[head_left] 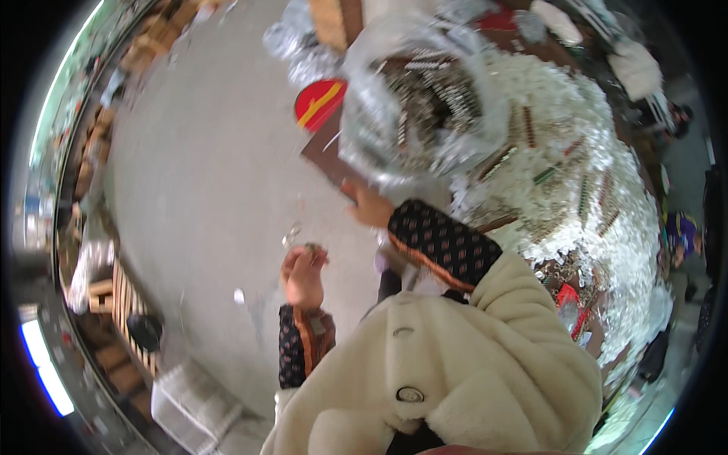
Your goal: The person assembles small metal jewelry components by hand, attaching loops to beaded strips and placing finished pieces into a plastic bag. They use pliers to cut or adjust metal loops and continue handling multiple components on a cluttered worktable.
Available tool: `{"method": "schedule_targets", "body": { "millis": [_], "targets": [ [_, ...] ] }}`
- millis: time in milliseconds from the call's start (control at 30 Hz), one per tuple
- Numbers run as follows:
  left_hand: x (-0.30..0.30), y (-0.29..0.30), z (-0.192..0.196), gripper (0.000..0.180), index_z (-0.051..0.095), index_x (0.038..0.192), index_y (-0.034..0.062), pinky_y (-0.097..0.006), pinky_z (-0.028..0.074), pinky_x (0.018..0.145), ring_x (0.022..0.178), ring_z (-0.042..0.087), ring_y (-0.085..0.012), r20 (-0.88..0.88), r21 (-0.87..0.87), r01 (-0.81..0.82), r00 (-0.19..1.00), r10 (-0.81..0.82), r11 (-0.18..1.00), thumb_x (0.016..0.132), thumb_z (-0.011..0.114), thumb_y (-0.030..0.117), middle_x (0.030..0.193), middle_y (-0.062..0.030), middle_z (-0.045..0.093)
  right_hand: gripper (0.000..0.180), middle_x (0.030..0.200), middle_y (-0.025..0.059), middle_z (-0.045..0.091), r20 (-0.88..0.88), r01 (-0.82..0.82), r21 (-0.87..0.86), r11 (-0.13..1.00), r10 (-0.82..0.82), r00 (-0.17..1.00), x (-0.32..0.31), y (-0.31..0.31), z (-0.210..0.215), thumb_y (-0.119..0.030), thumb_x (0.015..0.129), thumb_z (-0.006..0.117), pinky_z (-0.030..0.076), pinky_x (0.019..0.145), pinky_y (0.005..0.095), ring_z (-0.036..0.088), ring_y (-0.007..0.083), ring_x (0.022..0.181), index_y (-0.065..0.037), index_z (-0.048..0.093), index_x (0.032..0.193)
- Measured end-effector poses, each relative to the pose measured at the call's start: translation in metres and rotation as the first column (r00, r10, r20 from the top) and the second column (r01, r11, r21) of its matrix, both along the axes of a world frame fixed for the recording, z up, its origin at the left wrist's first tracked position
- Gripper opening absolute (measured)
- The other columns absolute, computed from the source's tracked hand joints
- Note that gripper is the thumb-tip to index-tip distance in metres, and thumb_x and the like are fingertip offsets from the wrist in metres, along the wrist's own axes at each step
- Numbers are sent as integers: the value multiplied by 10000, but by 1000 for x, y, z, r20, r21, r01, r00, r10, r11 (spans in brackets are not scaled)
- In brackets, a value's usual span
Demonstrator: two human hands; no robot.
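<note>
My left hand (303, 277) is raised over the grey floor with its fingertips pinched together. Something small shows at the fingertips, too blurred to name. My right hand (369, 206) has its fingers curled over the edge of a brown tabletop (327, 155). Just beyond that hand stands a large clear plastic bag (364, 125), its mouth wide open. Inside the bag lie many small metallic-looking pieces (432, 98), some in rows. To the right spreads a big heap of small white translucent pieces (561, 114), with red and green strips among them.
A red and yellow rounded thing (318, 105) sits by the table corner, with clear plastic bags (311, 61) behind it. Boxes (95, 144) and a wooden pallet (133, 311) line the left. A wrapped bundle (197, 402) lies lower left. A person (682, 235) is at the far right.
</note>
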State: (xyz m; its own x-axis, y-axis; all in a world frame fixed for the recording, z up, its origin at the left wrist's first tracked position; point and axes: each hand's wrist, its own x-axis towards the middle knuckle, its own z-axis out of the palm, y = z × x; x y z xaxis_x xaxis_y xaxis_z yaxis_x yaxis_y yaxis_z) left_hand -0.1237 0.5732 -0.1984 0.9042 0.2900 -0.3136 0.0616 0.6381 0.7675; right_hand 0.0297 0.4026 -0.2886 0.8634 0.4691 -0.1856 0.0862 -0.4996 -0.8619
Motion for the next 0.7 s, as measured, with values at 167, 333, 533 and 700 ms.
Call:
{"method": "schedule_targets", "body": {
  "millis": [167, 333, 533, 700],
  "targets": [
    [-10, 8, 2, 53, 607, 892, 29, -352, 464, 743, 789, 590, -214, -88, -40, -19, 996, 15, 999, 904, 598, 79, 859, -111, 652, 738, 1288, 256, 516, 225, 111, -150, 982, -76, 971, 27, 31, -29, -200, 759, 728, 418, 1006, 429, 516, 380, 1200, 2, 381, 1378],
    [-19, 19, -6, 53, 600, 890, 33, -341, 453, 734, 765, 577, -205, -149, -46, -91, 985, 83, 995, 904, 602, 83, 835, -100, 646, 796, 1305, 287, 445, 217, 215, -359, 908, -142, 966, 38, 46, -37, -270, 817, 721, 417, 967, 482, 502, 430, 1155, -29, 287, 1440],
    [-24, 27, -18, 61, 601, 894, 37, -331, 446, 728, 754, 573, -201, -173, -76, -132, 978, 117, 988, 905, 614, 96, 828, -98, 644, 831, 1367, 254, 396, 435, 397, -385, 833, -216, 874, 42, 58, -47, -233, 818, 727, 371, 1011, 524, 440, 445, 1234, -42, 246, 1468],
    [-21, 28, -21, 64, 602, 893, 39, -327, 445, 726, 745, 574, -195, -175, -85, -133, 978, 116, 988, 904, 621, 100, 826, -96, 646, 811, 1401, 261, 355, 476, 432, -396, 810, -220, 851, 43, 62, -48, -165, 839, 693, 341, 1021, 542, 403, 456, 1253, -34, 217, 1482]
  ]
}}
